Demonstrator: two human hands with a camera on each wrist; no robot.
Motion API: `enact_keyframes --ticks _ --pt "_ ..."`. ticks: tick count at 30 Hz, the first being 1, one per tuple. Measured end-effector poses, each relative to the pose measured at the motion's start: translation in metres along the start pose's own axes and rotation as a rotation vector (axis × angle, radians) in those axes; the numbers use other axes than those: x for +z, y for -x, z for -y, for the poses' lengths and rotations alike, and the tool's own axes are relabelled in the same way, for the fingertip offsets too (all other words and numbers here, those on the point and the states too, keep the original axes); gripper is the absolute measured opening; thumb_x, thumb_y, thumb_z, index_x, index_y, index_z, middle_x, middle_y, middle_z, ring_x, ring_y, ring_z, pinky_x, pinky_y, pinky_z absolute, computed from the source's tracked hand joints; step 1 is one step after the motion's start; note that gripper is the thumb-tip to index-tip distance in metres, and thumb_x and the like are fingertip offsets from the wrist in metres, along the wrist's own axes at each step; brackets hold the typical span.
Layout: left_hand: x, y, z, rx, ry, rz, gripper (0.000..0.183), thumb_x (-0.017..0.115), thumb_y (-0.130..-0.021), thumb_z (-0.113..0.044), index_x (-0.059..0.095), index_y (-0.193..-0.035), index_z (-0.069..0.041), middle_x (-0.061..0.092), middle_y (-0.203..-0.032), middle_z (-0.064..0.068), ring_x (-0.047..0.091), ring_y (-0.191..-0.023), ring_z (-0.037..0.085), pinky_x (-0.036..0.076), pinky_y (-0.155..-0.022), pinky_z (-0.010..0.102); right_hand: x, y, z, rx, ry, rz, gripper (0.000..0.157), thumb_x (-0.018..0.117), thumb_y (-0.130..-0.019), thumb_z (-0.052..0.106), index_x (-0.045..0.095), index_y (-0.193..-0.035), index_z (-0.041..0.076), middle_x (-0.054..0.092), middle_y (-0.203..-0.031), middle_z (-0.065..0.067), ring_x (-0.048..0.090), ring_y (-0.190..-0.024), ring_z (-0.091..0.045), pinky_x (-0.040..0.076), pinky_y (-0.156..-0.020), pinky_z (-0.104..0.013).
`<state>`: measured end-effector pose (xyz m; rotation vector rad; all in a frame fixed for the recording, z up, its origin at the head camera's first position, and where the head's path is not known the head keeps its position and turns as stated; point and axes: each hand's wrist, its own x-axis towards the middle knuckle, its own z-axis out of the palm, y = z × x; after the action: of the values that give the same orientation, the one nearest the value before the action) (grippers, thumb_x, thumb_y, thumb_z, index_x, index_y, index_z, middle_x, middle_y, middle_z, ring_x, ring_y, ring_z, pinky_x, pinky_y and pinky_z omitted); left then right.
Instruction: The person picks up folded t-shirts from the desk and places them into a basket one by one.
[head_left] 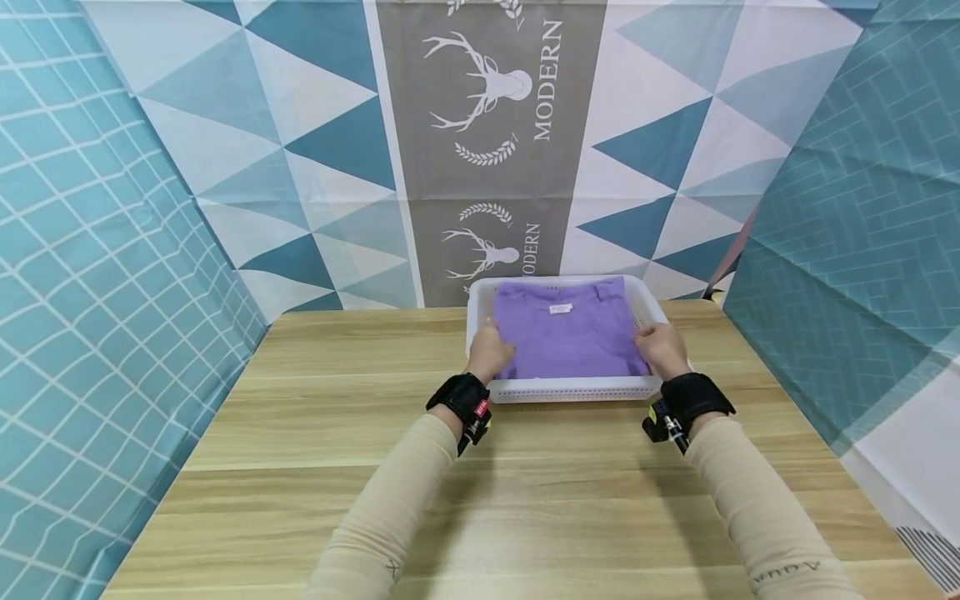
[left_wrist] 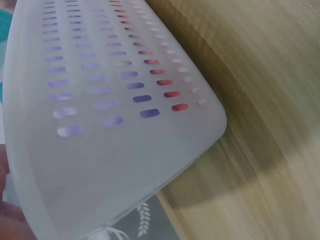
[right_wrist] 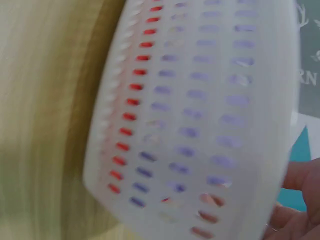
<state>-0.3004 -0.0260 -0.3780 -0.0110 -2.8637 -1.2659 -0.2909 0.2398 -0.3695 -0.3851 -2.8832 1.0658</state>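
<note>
A folded purple shirt [head_left: 567, 333] with a white neck label lies in a white plastic basket [head_left: 573, 389]. My left hand [head_left: 489, 352] reaches in over the basket's left front corner, with fingers and thumb pinching the shirt's left edge. On the opposite side, my right hand [head_left: 662, 347] pinches the shirt's right edge. In the left wrist view, the slotted basket wall [left_wrist: 100, 165] hides most of the left fingers [left_wrist: 12, 222]. The right fingers [right_wrist: 295, 220] show past the rim in the right wrist view. Purple and red cloth shows through the slots.
The basket stands at the back of a wood-grain table [head_left: 337, 400], close to the patterned cloth backdrop [head_left: 300, 150]. A blue checked cloth [head_left: 97, 250] hangs on the left and a teal cloth [head_left: 862, 233] on the right.
</note>
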Motion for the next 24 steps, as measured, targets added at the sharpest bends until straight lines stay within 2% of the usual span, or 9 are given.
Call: enact_keyframes --ticks 3,7,9,12,15,17,19,22,24 --pt "0.003 0.003 -0.001 0.002 -0.107 0.012 0.035 0.060 -0.089 -0.008 0.059 -0.117 0.012 0.065 -0.117 0.027 0.065 -0.101 0.036 0.054 -0.087 0.043 0.002 0.001 -0.004 0.032 0.054 0.043 0.035 0.053 -0.092 0.016 0.060 -0.111 -0.013 0.059 -0.114 -0.031 0.056 -0.087 -0.031 0.040 -0.061 -0.026" --pt "0.006 0.008 -0.003 0.043 -0.311 0.038 0.017 0.056 -0.088 -0.004 0.068 -0.091 0.009 0.072 -0.097 0.023 0.068 -0.087 0.032 0.056 -0.076 0.041 0.005 0.000 -0.005 0.046 0.190 0.072 0.033 0.054 -0.087 0.014 0.060 -0.104 -0.013 0.061 -0.104 -0.030 0.056 -0.079 -0.030 0.042 -0.060 -0.030" --pt "0.008 0.009 -0.004 0.058 -0.401 0.059 0.017 0.056 -0.088 -0.004 0.069 -0.089 0.006 0.073 -0.094 0.020 0.069 -0.084 0.029 0.057 -0.072 0.039 0.006 0.000 -0.004 0.055 0.255 0.093 0.031 0.054 -0.085 0.013 0.059 -0.102 -0.012 0.060 -0.101 -0.029 0.056 -0.079 -0.030 0.043 -0.061 -0.032" --pt "0.008 0.010 -0.008 0.037 -0.476 0.117 0.018 0.055 -0.089 -0.004 0.069 -0.094 0.006 0.072 -0.099 0.019 0.069 -0.089 0.028 0.058 -0.073 0.036 0.009 -0.002 -0.003 0.071 0.316 0.128 0.027 0.053 -0.084 0.012 0.058 -0.100 -0.009 0.058 -0.098 -0.025 0.054 -0.078 -0.030 0.043 -0.060 -0.032" --pt "0.016 0.000 0.000 0.017 -0.506 0.134 0.020 0.057 -0.089 -0.007 0.069 -0.099 0.005 0.072 -0.103 0.019 0.069 -0.092 0.027 0.058 -0.073 0.035 0.012 -0.003 -0.002 0.089 0.338 0.141 0.023 0.052 -0.085 0.011 0.057 -0.097 -0.007 0.055 -0.094 -0.022 0.053 -0.077 -0.028 0.042 -0.058 -0.031" --pt "0.039 -0.026 0.025 0.063 -0.534 0.075 0.019 0.056 -0.085 -0.009 0.070 -0.094 0.002 0.072 -0.097 0.018 0.069 -0.085 0.027 0.057 -0.066 0.034 0.014 -0.004 -0.001 0.088 0.354 0.135 0.020 0.050 -0.086 0.010 0.057 -0.096 -0.007 0.055 -0.092 -0.022 0.053 -0.076 -0.028 0.041 -0.058 -0.030" --pt "0.063 -0.055 0.052 0.067 -0.547 0.071 0.021 0.057 -0.085 -0.012 0.071 -0.095 0.001 0.072 -0.098 0.018 0.069 -0.086 0.028 0.056 -0.066 0.036 0.015 -0.004 -0.001 0.080 0.372 0.130 0.020 0.048 -0.087 0.008 0.057 -0.096 -0.008 0.054 -0.091 -0.022 0.052 -0.075 -0.028 0.041 -0.058 -0.031" --pt "0.102 -0.099 0.093 0.111 -0.578 0.016 0.019 0.058 -0.082 -0.015 0.071 -0.090 -0.003 0.071 -0.093 0.016 0.067 -0.079 0.029 0.054 -0.061 0.036 0.016 -0.005 -0.002 0.058 0.397 0.123 0.023 0.046 -0.088 0.005 0.058 -0.099 -0.011 0.055 -0.091 -0.023 0.052 -0.075 -0.029 0.043 -0.059 -0.032" --pt "0.113 -0.113 0.103 0.085 -0.582 0.036 0.018 0.060 -0.084 -0.016 0.070 -0.092 -0.003 0.071 -0.095 0.015 0.067 -0.080 0.027 0.053 -0.062 0.036 0.017 -0.006 -0.003 0.050 0.399 0.122 0.025 0.046 -0.087 0.005 0.058 -0.101 -0.012 0.055 -0.093 -0.025 0.052 -0.075 -0.030 0.043 -0.059 -0.033"
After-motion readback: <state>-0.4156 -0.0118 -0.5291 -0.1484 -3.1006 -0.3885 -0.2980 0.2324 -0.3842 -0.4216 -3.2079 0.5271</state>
